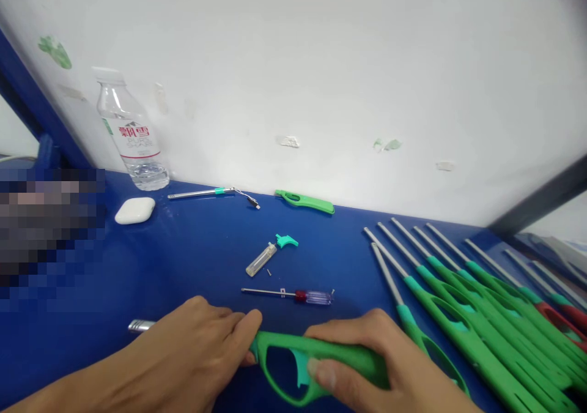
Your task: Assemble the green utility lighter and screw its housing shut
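Note:
Both my hands grip one long-nosed gas lighter [293, 341] with a green body, held sideways low over the blue table. My left hand [197, 346] is closed around its metal tube near the green body; the silver tip pokes out to the left. My right hand [367, 358] wraps the green handle, thumb by the turquoise trigger [301, 366]. Just beyond lies a screwdriver [293, 295] with a clear purple and red handle. Behind it are a transparent fuel tank [261, 260], a loose turquoise trigger [287, 241] and a tiny metal piece [269, 272].
Several green lighters [481, 321] and some red ones [559, 321] lie in a row at right. By the wall are a green lighter shell [306, 202], a metal tube with wires [202, 193], a water bottle [132, 134] and a white case [134, 210].

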The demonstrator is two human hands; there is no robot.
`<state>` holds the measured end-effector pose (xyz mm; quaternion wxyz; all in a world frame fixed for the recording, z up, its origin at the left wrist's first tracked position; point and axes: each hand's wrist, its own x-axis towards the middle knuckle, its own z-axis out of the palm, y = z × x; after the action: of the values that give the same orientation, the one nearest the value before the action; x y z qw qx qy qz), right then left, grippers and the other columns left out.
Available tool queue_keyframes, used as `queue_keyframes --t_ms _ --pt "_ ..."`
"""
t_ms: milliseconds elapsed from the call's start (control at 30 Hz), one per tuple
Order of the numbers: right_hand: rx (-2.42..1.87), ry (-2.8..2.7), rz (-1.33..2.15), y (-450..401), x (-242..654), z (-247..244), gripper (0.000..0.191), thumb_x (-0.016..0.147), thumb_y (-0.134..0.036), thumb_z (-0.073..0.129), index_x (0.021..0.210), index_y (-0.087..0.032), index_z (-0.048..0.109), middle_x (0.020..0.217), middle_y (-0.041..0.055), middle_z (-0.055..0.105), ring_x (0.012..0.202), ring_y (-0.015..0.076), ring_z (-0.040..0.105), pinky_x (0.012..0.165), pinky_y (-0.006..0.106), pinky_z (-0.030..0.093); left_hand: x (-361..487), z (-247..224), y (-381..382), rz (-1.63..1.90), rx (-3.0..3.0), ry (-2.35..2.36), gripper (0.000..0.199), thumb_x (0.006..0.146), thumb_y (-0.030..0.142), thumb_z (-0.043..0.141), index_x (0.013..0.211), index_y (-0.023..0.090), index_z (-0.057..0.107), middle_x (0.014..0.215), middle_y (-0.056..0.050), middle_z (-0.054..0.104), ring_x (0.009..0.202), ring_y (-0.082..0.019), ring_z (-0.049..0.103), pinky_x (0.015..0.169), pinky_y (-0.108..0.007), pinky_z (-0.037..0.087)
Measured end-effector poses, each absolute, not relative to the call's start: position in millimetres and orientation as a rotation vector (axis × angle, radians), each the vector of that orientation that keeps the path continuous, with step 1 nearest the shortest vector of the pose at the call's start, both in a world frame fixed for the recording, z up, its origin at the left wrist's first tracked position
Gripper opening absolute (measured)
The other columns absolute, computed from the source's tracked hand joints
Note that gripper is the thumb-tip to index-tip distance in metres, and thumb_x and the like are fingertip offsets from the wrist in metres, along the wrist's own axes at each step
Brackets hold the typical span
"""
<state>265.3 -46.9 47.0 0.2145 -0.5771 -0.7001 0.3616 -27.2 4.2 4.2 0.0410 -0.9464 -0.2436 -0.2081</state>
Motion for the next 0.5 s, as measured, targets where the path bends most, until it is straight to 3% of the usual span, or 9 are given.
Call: queue_keyframes --t_ms 133,233,333,400,500 --pt "-1.595 -1.981 0.873 -43.1 267.2 53.0 0.027 0.1 -0.053 0.072 0.091 -0.036 0.091 0.095 0.0005 0.089 0.079 0.0256 0.08 0.07 0.033 0.062 -25.0 11.8 15.4 -0.526 -2.964 -0.742 0.034 0.085 0.002 0.045 0.106 0.027 0.058 0.095 0.0 0.083 0.07 -0.021 0.077 0.059 -0.033 0.047" --pt "-1.576 -1.986 0.809 -41.7 272.2 56.0 0.02 0.099 -0.05 0.075 0.106 -0.041 0.092 0.112 -0.0025 0.09 0.096 0.0287 0.084 0.074 0.032 0.064 -19.6 10.7 25.0 -0.655 -2.862 -0.645 0.031 0.108 0.005 0.033 0.112 0.025 0.057 0.091 -0.001 0.082 0.069 -0.02 0.078 0.06 -0.035 0.051" --pt "-1.589 -1.981 0.818 -39.8 277.0 53.3 0.026 0.097 -0.046 0.079 0.122 -0.047 0.088 0.121 -0.0052 0.088 0.111 0.029 0.082 0.085 0.033 0.065 -14.0 11.2 31.8 -0.784 -2.727 -0.594 0.035 0.125 0.022 0.021 0.121 0.022 0.057 0.089 -0.002 0.082 0.069 -0.02 0.079 0.063 -0.035 0.055" --pt "-1.597 -1.983 0.872 -37.3 278.0 50.7 0.025 0.099 -0.044 0.079 0.123 -0.048 0.086 0.121 -0.0064 0.088 0.114 0.0273 0.08 0.093 0.033 0.063 -11.6 14.6 34.5 -0.814 -2.707 -0.602 0.035 0.127 0.025 0.023 0.122 0.021 0.057 0.088 -0.001 0.082 0.068 -0.019 0.079 0.064 -0.034 0.056" --pt "-1.592 -1.996 0.959 -33.6 275.3 51.3 0.011 0.1 -0.046 0.08 0.108 -0.042 0.087 0.106 -0.0059 0.087 0.107 0.0252 0.078 0.094 0.032 0.058 -10.8 20.9 36.2 -0.886 -2.681 -0.583 0.033 0.126 0.022 0.026 0.119 0.02 0.059 0.085 0.0 0.081 0.064 -0.017 0.077 0.062 -0.032 0.057"
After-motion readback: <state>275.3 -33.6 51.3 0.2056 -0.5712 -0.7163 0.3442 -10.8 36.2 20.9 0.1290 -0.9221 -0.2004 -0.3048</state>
